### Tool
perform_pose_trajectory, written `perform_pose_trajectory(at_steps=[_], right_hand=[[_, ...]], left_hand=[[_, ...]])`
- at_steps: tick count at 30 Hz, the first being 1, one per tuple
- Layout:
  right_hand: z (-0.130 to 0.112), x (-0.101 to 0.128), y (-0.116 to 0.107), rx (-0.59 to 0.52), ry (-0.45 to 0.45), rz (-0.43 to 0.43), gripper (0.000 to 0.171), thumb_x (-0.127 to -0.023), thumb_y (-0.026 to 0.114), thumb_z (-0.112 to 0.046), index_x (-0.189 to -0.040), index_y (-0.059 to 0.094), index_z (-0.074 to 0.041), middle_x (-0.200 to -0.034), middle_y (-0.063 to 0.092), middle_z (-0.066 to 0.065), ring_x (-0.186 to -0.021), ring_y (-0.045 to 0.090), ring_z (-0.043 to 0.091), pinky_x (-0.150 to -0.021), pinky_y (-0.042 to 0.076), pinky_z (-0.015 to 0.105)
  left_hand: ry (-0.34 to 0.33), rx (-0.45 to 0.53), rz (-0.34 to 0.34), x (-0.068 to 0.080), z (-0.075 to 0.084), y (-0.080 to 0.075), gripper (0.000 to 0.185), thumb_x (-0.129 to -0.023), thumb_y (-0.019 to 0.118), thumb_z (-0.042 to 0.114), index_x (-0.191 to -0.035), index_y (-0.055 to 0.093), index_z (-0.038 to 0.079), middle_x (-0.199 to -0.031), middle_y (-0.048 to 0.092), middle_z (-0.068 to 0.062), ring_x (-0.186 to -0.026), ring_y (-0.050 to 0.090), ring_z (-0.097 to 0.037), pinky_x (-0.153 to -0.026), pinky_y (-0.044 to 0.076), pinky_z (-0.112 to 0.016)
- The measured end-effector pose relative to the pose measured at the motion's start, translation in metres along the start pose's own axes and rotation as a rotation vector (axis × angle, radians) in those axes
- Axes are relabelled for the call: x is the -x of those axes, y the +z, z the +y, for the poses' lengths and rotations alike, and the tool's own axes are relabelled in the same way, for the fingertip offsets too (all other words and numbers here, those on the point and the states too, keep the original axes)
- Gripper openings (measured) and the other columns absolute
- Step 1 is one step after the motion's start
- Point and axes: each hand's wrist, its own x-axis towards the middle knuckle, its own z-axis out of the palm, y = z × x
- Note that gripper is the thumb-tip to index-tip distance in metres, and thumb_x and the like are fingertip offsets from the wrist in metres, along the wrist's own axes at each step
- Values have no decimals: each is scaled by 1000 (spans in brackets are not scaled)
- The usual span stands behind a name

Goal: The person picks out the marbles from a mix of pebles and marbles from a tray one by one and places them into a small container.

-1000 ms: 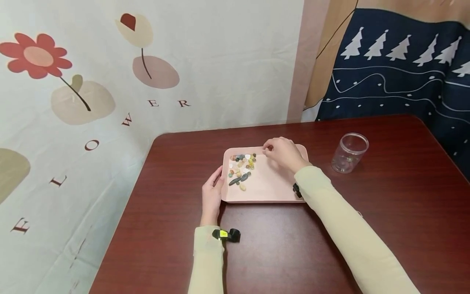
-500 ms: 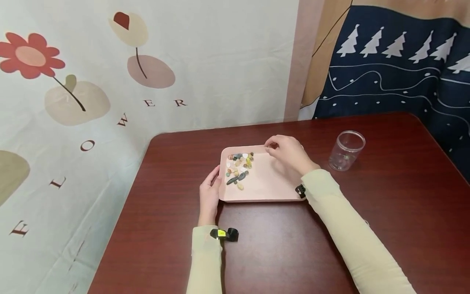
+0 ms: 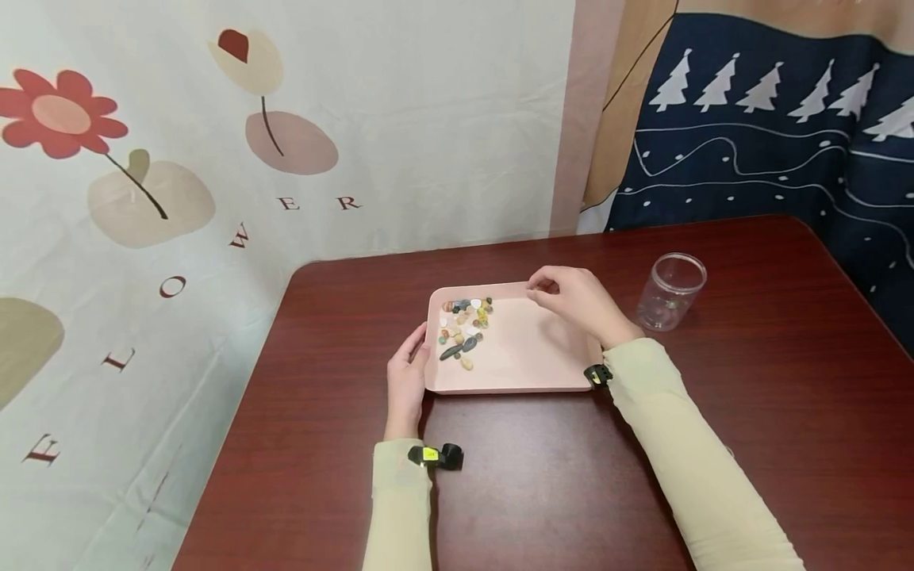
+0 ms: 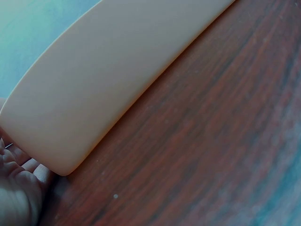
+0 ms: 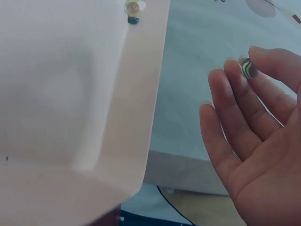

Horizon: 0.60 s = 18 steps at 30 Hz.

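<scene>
Your right hand pinches a marble at 12 o'clock on the tray; your left hand grips its 9 o'clock edge. A jar stands apart, right hand's 3 o'clock.

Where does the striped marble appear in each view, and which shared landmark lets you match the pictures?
Head: cannot be made out; the right hand pinching it is right of centre.
Left wrist: not in the picture.
Right wrist: the striped marble is upper right, between thumb and fingertip.
Shared landmark: the pink tray, visible in all three.
</scene>
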Motion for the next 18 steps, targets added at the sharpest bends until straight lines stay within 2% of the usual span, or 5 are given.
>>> perform_pose_trajectory(at_steps=[8, 13, 18], right_hand=[[4, 14, -9, -17, -5, 23, 11, -83, 63, -28, -91, 65, -20, -81, 60, -4, -78, 53, 12, -72, 43, 30], [9, 24, -10, -23, -11, 1, 12, -84, 62, -28, -91, 64, -20, -82, 61, -4, -79, 54, 14, -74, 43, 31], [14, 36, -11, -22, -3, 17, 10, -84, 62, -29, -91, 63, -22, -82, 61, -5, -79, 54, 12, -74, 43, 31]], left_hand=[[8, -8, -4, 0, 0, 0, 32, -91, 50, 17, -121, 56, 25, -122, 53, 7, -109, 50, -7, -88, 43, -27], [7, 16, 1, 0, 0, 0, 32, -90, 51, 17, -120, 57, 24, -122, 54, 5, -108, 51, -8, -87, 44, -27], [-7, 19, 8, 0, 0, 0, 31, -90, 51, 17, -120, 57, 25, -122, 53, 4, -107, 52, -9, -86, 44, -26]])
